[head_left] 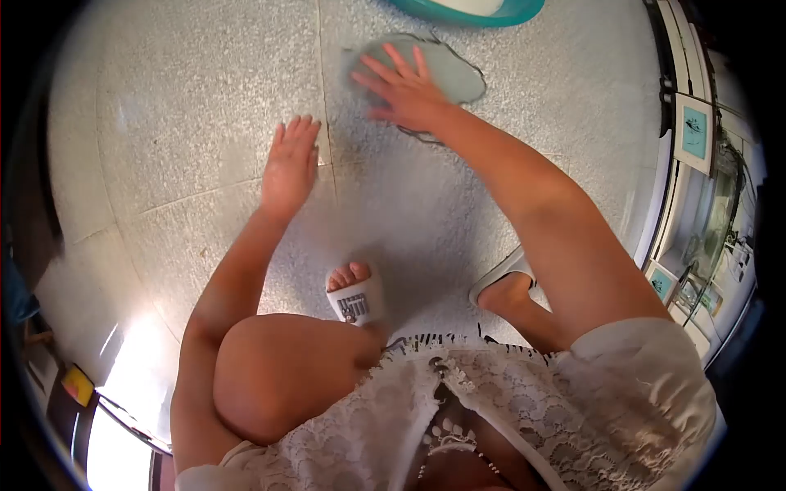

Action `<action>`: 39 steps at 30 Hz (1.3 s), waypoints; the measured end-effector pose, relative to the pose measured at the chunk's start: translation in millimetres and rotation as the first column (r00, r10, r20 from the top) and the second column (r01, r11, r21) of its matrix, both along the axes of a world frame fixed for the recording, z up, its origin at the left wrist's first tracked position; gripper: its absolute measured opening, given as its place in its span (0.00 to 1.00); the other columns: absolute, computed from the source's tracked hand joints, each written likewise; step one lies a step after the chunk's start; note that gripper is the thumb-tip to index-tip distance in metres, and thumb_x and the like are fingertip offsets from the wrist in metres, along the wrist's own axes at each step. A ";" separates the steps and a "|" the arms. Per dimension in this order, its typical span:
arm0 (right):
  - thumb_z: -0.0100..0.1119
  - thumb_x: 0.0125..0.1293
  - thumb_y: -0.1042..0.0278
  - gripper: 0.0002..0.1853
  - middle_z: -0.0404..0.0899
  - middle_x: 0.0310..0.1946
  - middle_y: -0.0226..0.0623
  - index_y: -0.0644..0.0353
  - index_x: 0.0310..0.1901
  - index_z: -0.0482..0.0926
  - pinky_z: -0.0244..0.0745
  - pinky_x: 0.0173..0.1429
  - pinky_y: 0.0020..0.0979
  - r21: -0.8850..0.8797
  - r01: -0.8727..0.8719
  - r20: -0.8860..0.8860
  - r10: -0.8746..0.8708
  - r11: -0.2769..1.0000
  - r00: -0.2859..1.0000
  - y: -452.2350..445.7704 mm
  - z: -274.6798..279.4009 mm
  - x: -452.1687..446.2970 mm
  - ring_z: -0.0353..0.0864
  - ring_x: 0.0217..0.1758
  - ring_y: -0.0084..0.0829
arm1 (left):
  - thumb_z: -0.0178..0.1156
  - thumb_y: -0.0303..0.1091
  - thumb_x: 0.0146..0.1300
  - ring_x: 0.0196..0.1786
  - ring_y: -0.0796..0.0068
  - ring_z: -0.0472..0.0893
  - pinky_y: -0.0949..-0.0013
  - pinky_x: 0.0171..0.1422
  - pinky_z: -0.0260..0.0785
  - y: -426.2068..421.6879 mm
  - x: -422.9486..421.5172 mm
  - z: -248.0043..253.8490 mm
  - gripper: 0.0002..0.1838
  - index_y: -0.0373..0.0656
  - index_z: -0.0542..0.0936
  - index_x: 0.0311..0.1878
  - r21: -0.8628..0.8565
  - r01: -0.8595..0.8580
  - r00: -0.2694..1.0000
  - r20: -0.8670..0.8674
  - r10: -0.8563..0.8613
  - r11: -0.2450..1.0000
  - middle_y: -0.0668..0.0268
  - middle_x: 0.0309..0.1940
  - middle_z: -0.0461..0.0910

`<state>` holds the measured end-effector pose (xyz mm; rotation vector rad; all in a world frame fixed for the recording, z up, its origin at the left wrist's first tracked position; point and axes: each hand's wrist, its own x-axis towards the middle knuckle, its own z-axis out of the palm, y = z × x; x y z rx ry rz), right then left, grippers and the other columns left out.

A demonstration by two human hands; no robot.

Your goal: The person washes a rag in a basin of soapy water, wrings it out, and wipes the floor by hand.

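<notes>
My right hand (405, 94) has its fingers spread over a flat grey-green piece with a dark edge (458, 75), perhaps a cloth. It lies on the speckled floor, and part of it is hidden under the hand. The right fingers are slightly smeared by motion. To the left, my left hand (291, 168) is stretched out with nothing in it, over or on the floor (205, 98); whether it touches is hard to see.
A teal basin (483, 16) with something whitish inside stands beyond the cloth-like piece. My feet are in white slides (357, 301) close below my hands. Along the right runs a white cabinet or shelf (679, 196) with framed pictures. Something yellow (78, 385) shows at lower left.
</notes>
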<state>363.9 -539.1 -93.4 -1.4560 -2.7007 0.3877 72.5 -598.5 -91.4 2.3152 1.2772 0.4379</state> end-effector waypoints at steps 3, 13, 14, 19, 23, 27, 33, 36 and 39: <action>0.62 0.66 0.39 0.40 0.52 0.83 0.27 0.36 0.79 0.62 0.31 0.84 0.66 0.059 0.019 0.007 -0.020 0.998 1.000 -18.7 -11.7 -21.2 0.40 0.87 0.46 | 0.55 0.24 0.69 0.75 0.49 0.69 0.47 0.83 0.53 2.4 -12.6 8.2 0.25 0.38 0.71 0.70 0.051 -0.020 1.000 0.004 0.020 0.998 0.50 0.70 0.74; 0.61 0.67 0.45 0.31 0.61 0.79 0.19 0.29 0.72 0.71 0.38 0.84 0.63 -0.396 -0.418 0.084 0.486 0.818 0.870 -275.0 20.4 82.3 0.50 0.85 0.44 | 0.52 0.24 0.71 0.77 0.50 0.65 0.49 0.85 0.50 -34.8 -55.9 20.1 0.25 0.38 0.71 0.71 -0.061 -0.177 0.983 -0.050 0.174 0.982 0.51 0.71 0.72; 0.60 0.67 0.45 0.30 0.62 0.79 0.18 0.28 0.71 0.72 0.38 0.84 0.63 -0.417 -0.425 0.072 0.495 0.803 0.866 -268.4 15.3 81.2 0.50 0.85 0.43 | 0.52 0.23 0.70 0.78 0.50 0.65 0.49 0.85 0.50 -35.5 -57.6 20.9 0.25 0.38 0.71 0.70 -0.076 -0.181 0.982 -0.059 0.177 0.980 0.51 0.72 0.71; 0.54 0.71 0.47 0.29 0.58 0.81 0.21 0.35 0.74 0.70 0.38 0.83 0.65 -0.038 -0.397 0.132 0.399 0.917 0.908 -113.0 1.3 -29.0 0.47 0.86 0.40 | 0.53 0.23 0.69 0.76 0.50 0.67 0.49 0.84 0.51 -43.3 -66.9 22.9 0.25 0.37 0.71 0.69 -0.014 -0.213 0.977 -0.028 0.213 0.977 0.52 0.71 0.72; 0.52 0.73 0.50 0.32 0.52 0.83 0.25 0.35 0.78 0.63 0.32 0.85 0.61 0.104 -0.133 0.041 0.129 0.986 0.991 0.0 -18.1 -101.5 0.45 0.87 0.44 | 0.54 0.22 0.68 0.76 0.50 0.68 0.48 0.84 0.53 -43.4 -67.2 26.6 0.26 0.37 0.70 0.70 0.004 -0.227 0.974 -0.002 0.227 0.974 0.51 0.70 0.73; 0.53 0.73 0.49 0.32 0.53 0.83 0.26 0.35 0.78 0.63 0.31 0.85 0.61 0.130 -0.160 0.067 0.153 0.979 0.986 -22.6 -25.7 -111.4 0.44 0.86 0.48 | 0.54 0.21 0.68 0.75 0.48 0.68 0.48 0.84 0.53 -53.5 -69.3 36.7 0.27 0.38 0.69 0.71 -0.008 -0.209 0.978 0.023 0.209 0.978 0.49 0.70 0.73; 0.55 0.68 0.46 0.34 0.59 0.81 0.29 0.39 0.75 0.68 0.37 0.83 0.66 -0.288 -0.399 0.086 0.439 0.870 0.895 -155.9 12.1 -62.2 0.47 0.86 0.47 | 0.57 0.29 0.68 0.76 0.49 0.67 0.50 0.82 0.57 -76.8 -49.2 13.4 0.29 0.38 0.69 0.73 -0.118 -0.003 1.000 0.024 0.006 0.993 0.48 0.72 0.70; 0.54 0.70 0.46 0.35 0.55 0.82 0.29 0.39 0.78 0.63 0.33 0.83 0.67 -0.258 -0.359 0.168 0.408 0.897 0.898 -132.0 -1.1 -91.8 0.46 0.86 0.48 | 0.56 0.34 0.70 0.77 0.51 0.67 0.51 0.82 0.56 -73.0 -27.5 -2.8 0.27 0.42 0.71 0.72 -0.046 0.044 0.991 0.131 -0.037 0.998 0.51 0.74 0.69; 0.51 0.73 0.46 0.36 0.51 0.83 0.30 0.41 0.80 0.57 0.31 0.83 0.67 -0.008 -0.249 0.162 0.247 0.968 0.955 -51.0 -10.5 -154.8 0.44 0.86 0.49 | 0.57 0.37 0.71 0.76 0.49 0.68 0.49 0.82 0.56 -37.2 -5.9 20.2 0.27 0.41 0.72 0.71 0.037 -0.115 0.931 0.354 0.094 0.993 0.51 0.72 0.71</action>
